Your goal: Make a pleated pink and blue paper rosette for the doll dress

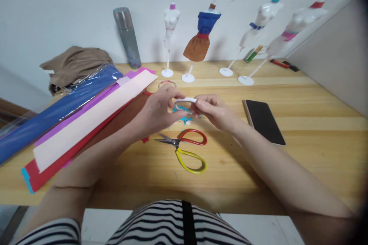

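- Wooden table lies under the grip; tape roll is pinched between left hand and right hand, both clamped on it.
- scissors lie just below the grip, phone to its right.
- Likely best: right steadies the roll, left thumb picks at the tape end.

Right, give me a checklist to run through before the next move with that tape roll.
1. Tape roll held by both hands: left hand and right hand both pinch it above the table: ok.
2. Tape's loose end found: hidden in the grip: cannot tell.
3. Scissors close by, blades shut: ok.
4. Phone apart from the hands, off to the right: ok.
5. Paper scraps under the hands cleared away: not ok.
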Available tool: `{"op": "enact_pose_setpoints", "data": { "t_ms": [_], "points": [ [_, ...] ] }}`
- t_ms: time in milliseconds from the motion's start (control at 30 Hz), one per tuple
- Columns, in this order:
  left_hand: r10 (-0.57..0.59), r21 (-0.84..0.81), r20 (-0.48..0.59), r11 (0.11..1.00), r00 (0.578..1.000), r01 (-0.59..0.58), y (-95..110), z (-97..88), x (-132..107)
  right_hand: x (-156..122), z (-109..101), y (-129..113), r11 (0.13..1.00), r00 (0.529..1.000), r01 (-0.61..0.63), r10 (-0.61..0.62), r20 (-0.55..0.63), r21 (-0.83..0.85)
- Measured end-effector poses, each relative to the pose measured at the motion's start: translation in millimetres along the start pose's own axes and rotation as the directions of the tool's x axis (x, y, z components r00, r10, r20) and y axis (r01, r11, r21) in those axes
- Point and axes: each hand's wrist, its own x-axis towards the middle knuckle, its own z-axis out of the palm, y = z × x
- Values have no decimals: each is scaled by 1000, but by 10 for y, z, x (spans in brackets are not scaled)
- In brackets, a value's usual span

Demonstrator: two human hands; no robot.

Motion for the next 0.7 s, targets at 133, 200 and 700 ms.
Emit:
{"op": "enact_pose_setpoints", "data": {
  "t_ms": [133,200,700],
  "points": [
    [-6,97,-18,995,1000,7,149,175,-101,-36,157,-28,991,999,-16,10,-50,-129],
    [-4,169,-48,986,999,12,148,245,-125,-50,220,-56,982,997,-21,8,-70,-186],
    [-121,-275,-32,955,992,108,83,209,-87,-95,229,-252,861,999,-26,46,26,-508]
  ]
}}
